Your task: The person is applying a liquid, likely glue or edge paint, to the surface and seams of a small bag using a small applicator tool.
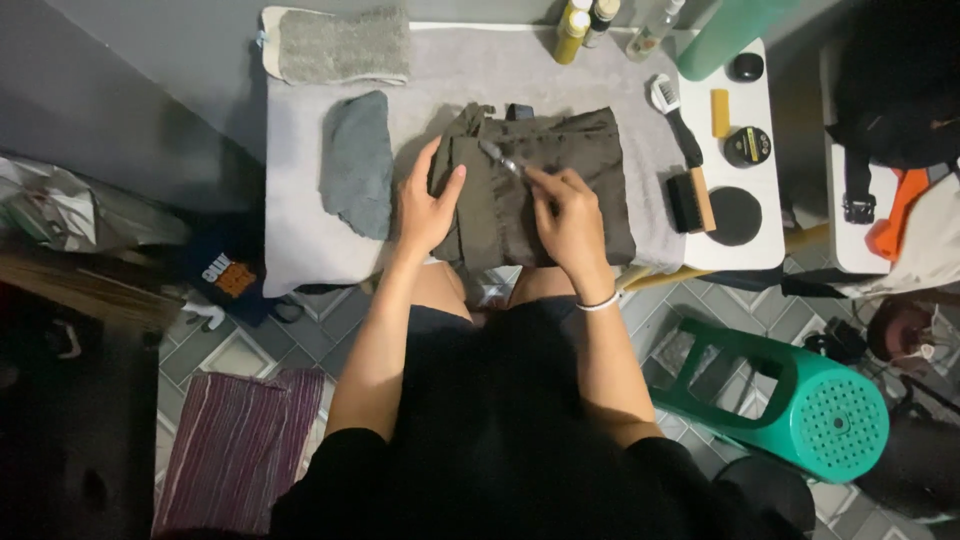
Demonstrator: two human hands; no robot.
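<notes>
Olive-green folded fabric garment [540, 190] lies in the middle of the grey towel-covered bench [300, 240], and I take it as my landmark. I see my left hand [425, 205] pressed flat on the garment's left edge, fingers spread, thumb out on the cloth. My right hand [570, 220] rests on the middle of the garment, fingers pinching a small slim silvery tool [503, 160] whose tip points up and left across the fabric; I cannot tell what kind of tool it is. Just left of the garment lies a folded blue-grey cloth [357, 165]. Beyond the garment, at the far left corner of the bench, sits a light grey mitt-like pad [340, 45]. Right of the garment I see a wooden-backed black brush [690, 200], and further right two round black tins [747, 146]. Below the garment to the right, on the tiled floor, a green plastic stool [800, 400] lies on its side.
</notes>
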